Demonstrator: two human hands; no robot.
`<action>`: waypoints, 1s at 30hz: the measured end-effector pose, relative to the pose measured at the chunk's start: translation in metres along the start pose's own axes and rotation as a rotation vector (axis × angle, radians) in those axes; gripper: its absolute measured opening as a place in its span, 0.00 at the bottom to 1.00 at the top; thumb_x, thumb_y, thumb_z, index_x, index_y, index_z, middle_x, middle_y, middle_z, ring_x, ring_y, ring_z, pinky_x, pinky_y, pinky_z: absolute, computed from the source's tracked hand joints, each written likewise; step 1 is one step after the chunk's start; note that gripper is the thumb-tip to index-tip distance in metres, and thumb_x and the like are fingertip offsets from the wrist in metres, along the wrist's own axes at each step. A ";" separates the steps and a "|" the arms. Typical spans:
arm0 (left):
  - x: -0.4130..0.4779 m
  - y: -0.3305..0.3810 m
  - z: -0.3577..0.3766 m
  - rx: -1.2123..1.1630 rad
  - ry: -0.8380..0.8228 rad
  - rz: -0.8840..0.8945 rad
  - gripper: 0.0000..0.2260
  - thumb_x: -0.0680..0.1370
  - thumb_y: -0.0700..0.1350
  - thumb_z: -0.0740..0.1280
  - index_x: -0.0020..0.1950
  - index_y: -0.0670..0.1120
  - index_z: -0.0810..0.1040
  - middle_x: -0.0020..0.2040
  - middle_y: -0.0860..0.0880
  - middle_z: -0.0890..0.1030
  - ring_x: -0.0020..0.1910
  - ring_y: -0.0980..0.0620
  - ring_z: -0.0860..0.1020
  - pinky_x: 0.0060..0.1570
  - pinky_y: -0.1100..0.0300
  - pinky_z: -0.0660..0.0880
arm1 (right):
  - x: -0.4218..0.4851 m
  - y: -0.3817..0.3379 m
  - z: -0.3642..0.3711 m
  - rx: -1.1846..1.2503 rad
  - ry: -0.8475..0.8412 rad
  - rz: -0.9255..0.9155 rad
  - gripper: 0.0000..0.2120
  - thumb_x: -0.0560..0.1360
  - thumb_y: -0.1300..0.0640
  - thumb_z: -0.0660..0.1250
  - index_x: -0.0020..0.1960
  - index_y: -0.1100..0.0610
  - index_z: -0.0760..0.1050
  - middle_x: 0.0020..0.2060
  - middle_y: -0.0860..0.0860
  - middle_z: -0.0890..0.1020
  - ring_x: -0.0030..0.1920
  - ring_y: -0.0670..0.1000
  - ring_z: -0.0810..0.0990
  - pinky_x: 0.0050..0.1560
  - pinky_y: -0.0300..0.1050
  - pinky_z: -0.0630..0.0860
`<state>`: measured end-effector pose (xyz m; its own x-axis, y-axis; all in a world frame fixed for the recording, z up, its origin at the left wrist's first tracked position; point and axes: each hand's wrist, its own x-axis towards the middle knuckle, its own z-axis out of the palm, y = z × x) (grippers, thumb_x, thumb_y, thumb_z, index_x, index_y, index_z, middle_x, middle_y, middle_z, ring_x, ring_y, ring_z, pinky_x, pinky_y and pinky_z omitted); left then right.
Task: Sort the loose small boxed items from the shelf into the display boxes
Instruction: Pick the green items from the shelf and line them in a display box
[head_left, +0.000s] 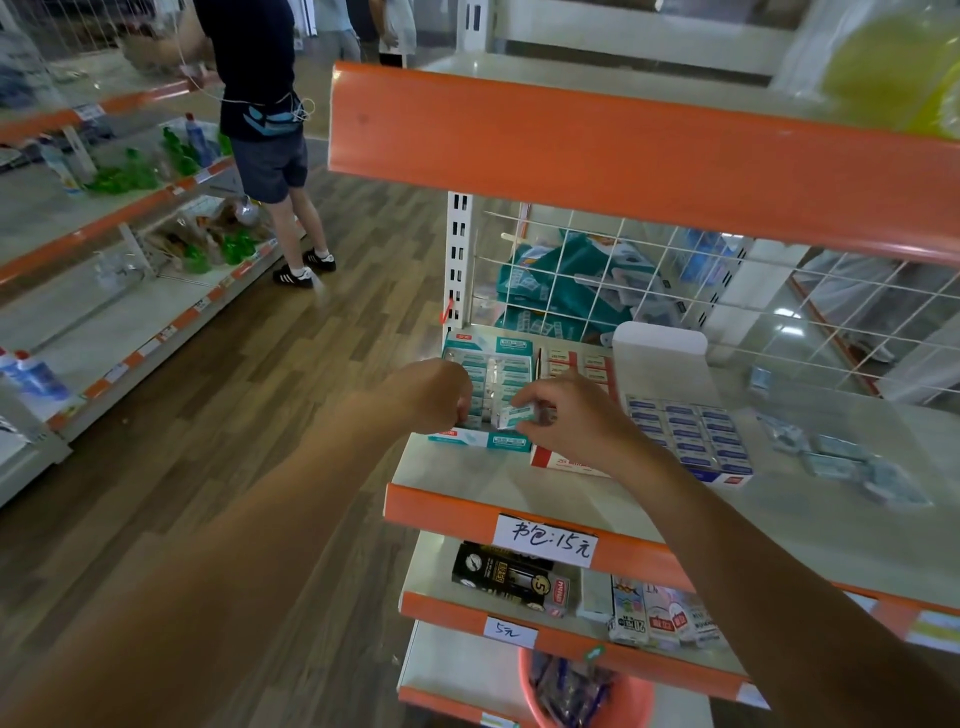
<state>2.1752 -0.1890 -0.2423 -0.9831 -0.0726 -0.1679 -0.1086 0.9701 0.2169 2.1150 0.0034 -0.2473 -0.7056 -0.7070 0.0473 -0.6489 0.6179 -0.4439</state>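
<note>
A teal display box (488, 358) full of small teal boxed items stands at the left end of the middle shelf (519, 475). My right hand (576, 421) pinches one small teal box (514, 415) over the front of that display box. My left hand (431, 395) hovers at the display box's left front corner with fingers curled; what they hold is hidden. A red display box (576, 364) stands behind my right hand, a blue display box (685, 436) to its right. Several loose small boxes (841, 457) lie scattered at the shelf's right.
An orange-edged upper shelf (623, 156) overhangs the work area. A wire grid (675, 280) backs the shelf. Lower shelves hold a black box (509, 577) and packets. A pink bucket (587, 691) sits below. A person (270, 140) stands in the aisle to the left.
</note>
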 end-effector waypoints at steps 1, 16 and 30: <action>0.000 0.000 0.000 -0.016 0.005 0.000 0.09 0.79 0.44 0.65 0.57 0.48 0.80 0.57 0.49 0.79 0.49 0.51 0.76 0.32 0.67 0.70 | 0.001 0.000 0.001 -0.014 -0.008 -0.003 0.14 0.74 0.53 0.72 0.59 0.51 0.79 0.56 0.48 0.78 0.50 0.46 0.75 0.43 0.35 0.71; -0.004 -0.005 0.003 -0.089 0.127 0.001 0.12 0.77 0.45 0.68 0.61 0.50 0.80 0.63 0.52 0.75 0.63 0.48 0.70 0.45 0.64 0.68 | 0.008 -0.003 0.001 -0.133 -0.125 -0.033 0.13 0.75 0.49 0.69 0.59 0.44 0.80 0.51 0.50 0.75 0.47 0.49 0.75 0.45 0.40 0.72; 0.007 -0.008 0.011 -0.112 0.177 0.022 0.09 0.76 0.46 0.68 0.55 0.51 0.81 0.59 0.51 0.77 0.52 0.53 0.70 0.39 0.65 0.68 | 0.026 -0.002 0.000 -0.322 -0.120 -0.076 0.16 0.76 0.50 0.68 0.63 0.49 0.77 0.63 0.48 0.77 0.61 0.53 0.68 0.60 0.53 0.71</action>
<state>2.1711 -0.1948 -0.2558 -0.9949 -0.1006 0.0077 -0.0926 0.9408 0.3260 2.0979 -0.0163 -0.2456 -0.6258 -0.7787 -0.0445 -0.7683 0.6253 -0.1368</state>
